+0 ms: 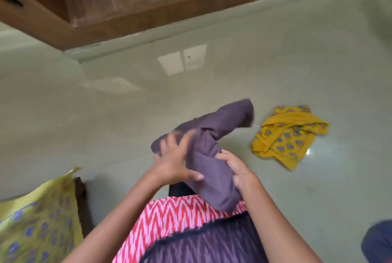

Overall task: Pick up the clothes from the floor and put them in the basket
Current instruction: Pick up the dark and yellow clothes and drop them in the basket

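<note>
My left grip (174,165) and right grip (237,169) both clutch 1 purple-grey garment (212,152) above the floor (127,114). A yellow printed garment (288,135) lies nearby, well apart; I read no writing on either.

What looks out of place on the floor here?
A crumpled yellow garment lies alone on the floor, to the right of the purple garment both hands hold. No basket in view.

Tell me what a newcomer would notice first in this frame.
Centre frame, both hands, left hand and right hand, bunch a purple-grey garment above the floor. To its right a yellow printed garment lies crumpled on the glossy tiled floor. No basket is in view.
</note>
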A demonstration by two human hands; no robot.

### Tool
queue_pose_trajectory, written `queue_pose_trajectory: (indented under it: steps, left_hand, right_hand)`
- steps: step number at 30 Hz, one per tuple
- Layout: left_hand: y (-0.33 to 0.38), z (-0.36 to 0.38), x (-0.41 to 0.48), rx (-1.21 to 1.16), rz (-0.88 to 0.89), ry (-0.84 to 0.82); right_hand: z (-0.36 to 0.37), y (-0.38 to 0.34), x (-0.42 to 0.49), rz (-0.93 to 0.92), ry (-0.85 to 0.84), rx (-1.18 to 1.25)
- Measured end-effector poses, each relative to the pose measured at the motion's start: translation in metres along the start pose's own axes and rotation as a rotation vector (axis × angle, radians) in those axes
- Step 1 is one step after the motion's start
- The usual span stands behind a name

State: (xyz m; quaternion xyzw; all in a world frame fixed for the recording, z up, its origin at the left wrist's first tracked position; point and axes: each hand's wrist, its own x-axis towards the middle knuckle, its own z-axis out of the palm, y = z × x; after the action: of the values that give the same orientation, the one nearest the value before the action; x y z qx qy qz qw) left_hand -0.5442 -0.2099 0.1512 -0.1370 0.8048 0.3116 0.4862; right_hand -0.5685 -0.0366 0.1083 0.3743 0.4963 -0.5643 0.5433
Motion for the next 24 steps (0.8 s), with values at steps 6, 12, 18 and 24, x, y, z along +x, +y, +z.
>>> queue_pose_trajectory:
  steps: [6, 12, 18, 24]
  left_hand:
    - [0.035, 0.064, 0.054, -0.389, 0.154, -0.456]
    - [0.135, 0.146, 0.086, -0.781, -0.067, -0.308]
    - [0.189, 0.183, 0.156, -0.484, -0.106, 0.085]
    - [0.203, 0.207, 0.264, -0.247, -0.053, 0.206]
  right_hand:
    - [-0.079, -0.004, -0.064, -0.22, -0.035, -0.286]
    - [-0.186, 0.014, -0.048, -0.202, 0.349, -0.583]
    - [-0.308, 0.043, 0.005, -0.159, 0.608, -0.542]
    - [-0.4, 0.043, 0.118, -0.088, 0.644, -0.585]
